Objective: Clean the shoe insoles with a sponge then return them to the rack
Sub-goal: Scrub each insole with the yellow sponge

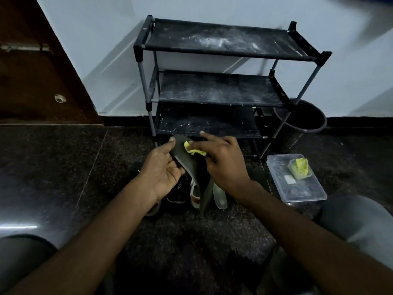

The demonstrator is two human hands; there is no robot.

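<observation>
The left hand [163, 169] grips a dark grey flexible insole [191, 165] by its left edge, held up just in front of the black three-shelf rack [214, 90]. The right hand [223, 160] presses a crumpled yellow sponge [194, 150] onto the insole's upper part, fingers curled over it. To the right, on the dark floor, a clear plastic container [297, 188] holds another yellow sponge piece [299, 168].

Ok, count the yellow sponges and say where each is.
2. One yellow sponge is under the right hand, on the dark insole; the second sponge sits in the clear plastic container beside the shoe rack.
</observation>
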